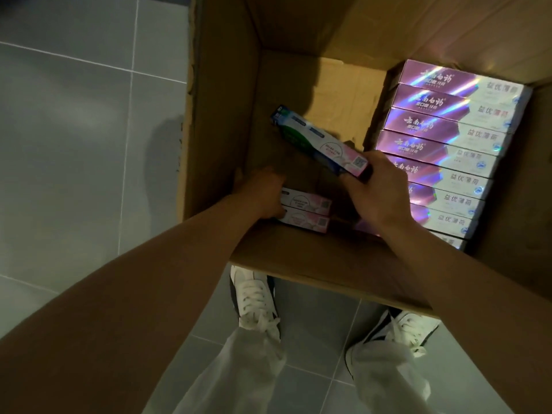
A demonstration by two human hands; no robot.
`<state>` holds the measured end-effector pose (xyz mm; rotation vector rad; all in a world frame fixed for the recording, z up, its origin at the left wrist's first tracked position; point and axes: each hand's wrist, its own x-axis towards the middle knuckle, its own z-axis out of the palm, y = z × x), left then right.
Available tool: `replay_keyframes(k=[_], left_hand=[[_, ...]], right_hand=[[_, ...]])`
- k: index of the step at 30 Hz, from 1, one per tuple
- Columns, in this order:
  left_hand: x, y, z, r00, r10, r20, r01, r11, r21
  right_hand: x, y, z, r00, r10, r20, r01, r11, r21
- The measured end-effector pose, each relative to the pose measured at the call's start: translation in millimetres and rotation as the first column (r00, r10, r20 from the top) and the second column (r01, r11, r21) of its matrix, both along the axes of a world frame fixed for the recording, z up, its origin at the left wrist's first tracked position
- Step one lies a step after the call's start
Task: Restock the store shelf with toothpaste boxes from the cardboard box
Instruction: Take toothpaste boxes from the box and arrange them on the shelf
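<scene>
I look down into an open cardboard box (316, 264) on the floor. My right hand (379, 195) grips the near end of a blue-and-pink toothpaste box (316, 141), lifted at a slant over the box's bare bottom. My left hand (267, 194) reaches inside at the near wall and holds the left end of two pale pink toothpaste boxes (307, 212) lying side by side. A stack of several purple holographic toothpaste boxes (445, 150) fills the right side of the carton. The store shelf is out of view.
The carton's tall left wall (221, 115) and open flaps rise around my hands. Grey floor tiles (74, 144) lie to the left. My two white sneakers (257, 306) stand just below the carton's near wall.
</scene>
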<state>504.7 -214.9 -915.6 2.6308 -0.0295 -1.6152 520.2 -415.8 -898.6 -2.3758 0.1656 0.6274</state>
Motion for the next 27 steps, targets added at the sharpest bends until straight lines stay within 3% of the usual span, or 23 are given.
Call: replay_keyframes(k=[3, 5, 9, 15, 19, 23, 27], left_hand=[[-6.4, -4.9, 1.2, 0.99, -0.09, 0.108, 0.089, 0.996, 0.013], [-12.4, -4.7, -0.4, 0.976, -0.065, 0.208, 0.066, 0.998, 0.001], [-22.1, -3.0, -0.6, 0.996, -0.068, 0.063, 0.067, 0.998, 0.009], [-21.9, -0.6, 2.5, 0.983, -0.099, 0.156, 0.093, 0.994, 0.049], [-18.4, 1.4, 24.1, 0.96, 0.062, 0.274, -0.041, 0.996, -0.08], [-12.7, 2.9, 71.0, 0.934, 0.256, 0.248, -0.203, 0.954, -0.22], [-12.7, 4.0, 135.0, 0.818, 0.461, 0.344, -0.37, 0.88, -0.299]], right_hand=[[-3.0, -2.1, -2.4, 0.997, -0.073, -0.019, 0.073, 0.997, -0.012], [-5.4, -4.0, -1.6, 0.993, -0.117, -0.018, 0.117, 0.993, -0.006], [-7.6, -6.7, 5.0, 0.988, -0.156, -0.008, 0.156, 0.988, 0.011], [-7.3, -9.1, 4.4, 0.982, -0.169, 0.082, 0.17, 0.985, -0.013], [-10.6, -7.1, 13.3, 0.97, -0.233, 0.071, 0.233, 0.972, 0.006], [-13.5, -6.4, 50.5, 0.941, -0.338, -0.001, 0.337, 0.94, 0.053], [-9.6, -9.0, 110.7, 0.92, -0.389, -0.054, 0.392, 0.916, 0.086]])
